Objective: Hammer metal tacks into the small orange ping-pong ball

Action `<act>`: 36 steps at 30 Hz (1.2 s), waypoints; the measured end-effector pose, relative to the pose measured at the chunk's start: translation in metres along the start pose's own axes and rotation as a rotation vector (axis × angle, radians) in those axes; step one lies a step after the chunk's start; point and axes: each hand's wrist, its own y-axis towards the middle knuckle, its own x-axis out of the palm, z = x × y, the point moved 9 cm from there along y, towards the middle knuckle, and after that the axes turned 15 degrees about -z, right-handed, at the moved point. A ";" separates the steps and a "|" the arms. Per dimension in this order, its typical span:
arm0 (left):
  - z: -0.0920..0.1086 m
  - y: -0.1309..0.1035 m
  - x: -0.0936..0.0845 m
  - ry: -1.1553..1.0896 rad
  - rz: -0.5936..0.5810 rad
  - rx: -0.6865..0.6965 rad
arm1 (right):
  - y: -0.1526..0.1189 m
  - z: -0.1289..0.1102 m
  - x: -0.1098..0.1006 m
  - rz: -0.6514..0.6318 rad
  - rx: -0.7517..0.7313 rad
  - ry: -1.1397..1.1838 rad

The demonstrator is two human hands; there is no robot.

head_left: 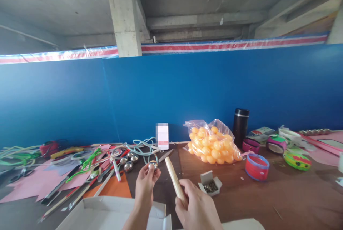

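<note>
My left hand [146, 181] is closed, its fingertips pinching a shiny metal ball [153, 165] above the dark table. Just behind and to the left sit several similar silver balls [128, 166]. My right hand [197, 205] wraps round a pale wooden stick [173, 178], which slants up and away to the left, its far end near the ball. Whether the stick's near end carries anything is hidden by my palm. Below my left forearm stands an open white cardboard box [107, 210].
A clear bag of orange balls [211, 146] and a small box of metal pieces [210, 184] lie right of centre. Farther right are a black bottle [240, 126] and a red-blue tape roll [256, 167]. Pink paper [24, 183], cords and tools crowd the left. A blue partition [187, 90] stands behind.
</note>
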 end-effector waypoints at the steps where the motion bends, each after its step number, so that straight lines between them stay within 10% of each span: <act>1: 0.001 0.000 0.000 0.000 0.004 0.003 | 0.000 0.000 -0.001 0.001 0.002 -0.001; 36: -0.001 0.003 0.006 -0.106 -0.127 0.037 | -0.005 -0.003 -0.011 0.104 -0.059 0.032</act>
